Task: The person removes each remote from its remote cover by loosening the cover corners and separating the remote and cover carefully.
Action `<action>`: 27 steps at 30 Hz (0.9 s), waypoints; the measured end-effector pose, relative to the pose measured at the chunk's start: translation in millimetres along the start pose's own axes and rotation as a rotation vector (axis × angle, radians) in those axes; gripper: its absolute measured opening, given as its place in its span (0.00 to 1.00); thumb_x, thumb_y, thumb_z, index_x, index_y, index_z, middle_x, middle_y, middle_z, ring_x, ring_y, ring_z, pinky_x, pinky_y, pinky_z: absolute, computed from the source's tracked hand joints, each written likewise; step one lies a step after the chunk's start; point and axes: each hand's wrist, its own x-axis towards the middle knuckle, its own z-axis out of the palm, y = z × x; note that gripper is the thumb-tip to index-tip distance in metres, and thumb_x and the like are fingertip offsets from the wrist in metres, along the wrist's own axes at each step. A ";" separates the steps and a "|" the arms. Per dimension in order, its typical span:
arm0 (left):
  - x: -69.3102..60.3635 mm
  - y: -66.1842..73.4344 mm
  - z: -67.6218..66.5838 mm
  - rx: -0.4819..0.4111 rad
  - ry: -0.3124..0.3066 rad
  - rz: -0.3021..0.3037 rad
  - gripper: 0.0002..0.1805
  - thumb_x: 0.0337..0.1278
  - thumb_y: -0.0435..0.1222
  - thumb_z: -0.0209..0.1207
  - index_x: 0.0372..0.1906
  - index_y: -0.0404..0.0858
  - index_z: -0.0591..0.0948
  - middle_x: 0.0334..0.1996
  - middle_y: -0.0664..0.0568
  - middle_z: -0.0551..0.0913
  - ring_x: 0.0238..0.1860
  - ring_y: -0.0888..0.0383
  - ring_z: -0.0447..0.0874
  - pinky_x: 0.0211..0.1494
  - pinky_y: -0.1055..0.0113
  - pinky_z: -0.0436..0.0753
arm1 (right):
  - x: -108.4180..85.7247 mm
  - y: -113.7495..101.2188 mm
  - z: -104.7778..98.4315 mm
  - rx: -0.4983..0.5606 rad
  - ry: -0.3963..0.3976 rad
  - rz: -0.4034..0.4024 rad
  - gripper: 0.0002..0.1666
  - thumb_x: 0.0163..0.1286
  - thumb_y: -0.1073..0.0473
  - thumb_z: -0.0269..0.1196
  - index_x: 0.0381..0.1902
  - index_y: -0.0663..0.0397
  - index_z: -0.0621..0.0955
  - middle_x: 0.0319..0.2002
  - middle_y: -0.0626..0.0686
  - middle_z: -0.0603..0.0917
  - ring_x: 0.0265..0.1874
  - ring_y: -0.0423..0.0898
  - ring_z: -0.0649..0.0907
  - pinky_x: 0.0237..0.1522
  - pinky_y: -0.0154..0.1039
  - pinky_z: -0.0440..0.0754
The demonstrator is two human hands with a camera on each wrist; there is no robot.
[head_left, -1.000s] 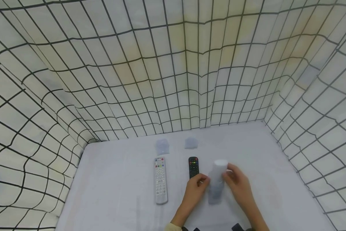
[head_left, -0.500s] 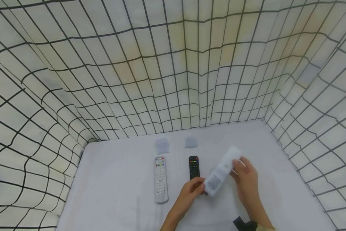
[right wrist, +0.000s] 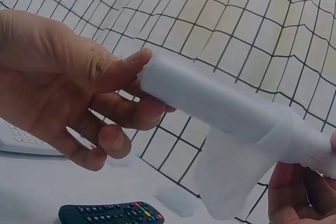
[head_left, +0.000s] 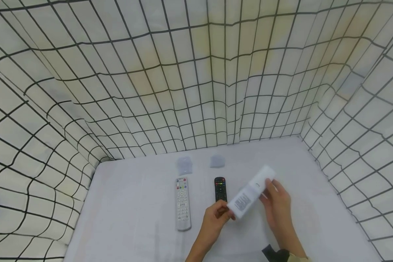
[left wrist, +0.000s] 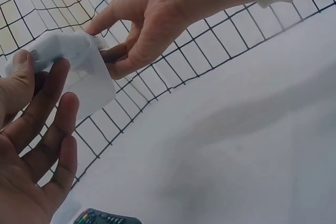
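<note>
Fingers of the left hand (head_left: pixel 212 218) pinch the near end of a white wrapped package (head_left: pixel 248 193), I see from my post, while the right hand (head_left: pixel 278 203) grips it nearer its far end, thumb on top. I have it slanting between both sets of fingertips, raised off the table (head_left: pixel 124 211), a loose translucent flap (right wrist: pixel 220 177) hanging below. Just beyond the left fingers I make out a black remote (head_left: pixel 220 189), partly hidden by them; left of them lies a silver remote (head_left: pixel 183 205). Farther past the fingers rest two translucent packets (head_left: pixel 184 166).
</note>
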 end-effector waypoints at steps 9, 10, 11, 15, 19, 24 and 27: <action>-1.3 5.6 3.7 0.087 0.099 0.021 0.12 0.75 0.42 0.60 0.52 0.39 0.84 0.44 0.45 0.89 0.41 0.64 0.86 0.51 0.70 0.82 | -2.6 0.6 -1.7 0.049 -0.051 -0.009 0.39 0.79 0.43 0.60 0.80 0.49 0.62 0.73 0.46 0.69 0.68 0.40 0.77 0.62 0.32 0.83; -1.5 5.7 4.4 0.091 0.120 0.020 0.13 0.75 0.42 0.59 0.53 0.39 0.84 0.43 0.46 0.89 0.41 0.64 0.86 0.51 0.70 0.82 | -3.0 0.7 -1.5 0.053 -0.053 -0.013 0.38 0.79 0.44 0.60 0.80 0.48 0.63 0.72 0.46 0.70 0.68 0.40 0.78 0.62 0.33 0.83; -1.6 5.6 5.1 0.093 0.141 0.018 0.13 0.76 0.42 0.58 0.54 0.40 0.84 0.42 0.46 0.89 0.41 0.64 0.86 0.51 0.71 0.83 | -3.3 0.6 -1.1 0.057 -0.052 -0.016 0.38 0.79 0.44 0.60 0.80 0.48 0.63 0.72 0.46 0.70 0.68 0.40 0.78 0.62 0.33 0.83; -1.6 4.1 8.4 0.113 0.226 0.020 0.14 0.76 0.43 0.58 0.55 0.41 0.85 0.40 0.48 0.89 0.40 0.63 0.85 0.49 0.72 0.83 | -4.8 0.5 1.9 0.070 -0.026 -0.032 0.36 0.78 0.45 0.61 0.78 0.45 0.65 0.71 0.46 0.71 0.68 0.40 0.79 0.63 0.33 0.83; -1.5 2.0 11.2 0.193 0.294 0.071 0.09 0.76 0.42 0.59 0.48 0.44 0.86 0.37 0.51 0.90 0.38 0.58 0.86 0.44 0.73 0.84 | -5.9 0.9 5.5 0.076 0.019 -0.047 0.36 0.77 0.43 0.63 0.77 0.43 0.67 0.70 0.46 0.72 0.67 0.40 0.79 0.63 0.33 0.82; -2.1 -1.2 12.2 0.400 0.366 0.214 0.05 0.74 0.36 0.60 0.40 0.45 0.85 0.31 0.56 0.89 0.31 0.66 0.81 0.37 0.73 0.82 | -7.3 3.2 8.7 0.067 0.059 -0.056 0.37 0.77 0.42 0.63 0.77 0.43 0.67 0.71 0.46 0.72 0.68 0.41 0.78 0.62 0.33 0.82; -1.7 -4.0 14.8 0.511 0.437 0.330 0.07 0.68 0.30 0.63 0.35 0.45 0.83 0.30 0.59 0.88 0.30 0.73 0.78 0.34 0.71 0.84 | -7.9 4.8 9.4 0.060 0.080 -0.042 0.38 0.77 0.41 0.63 0.78 0.42 0.66 0.72 0.46 0.72 0.69 0.41 0.78 0.62 0.32 0.82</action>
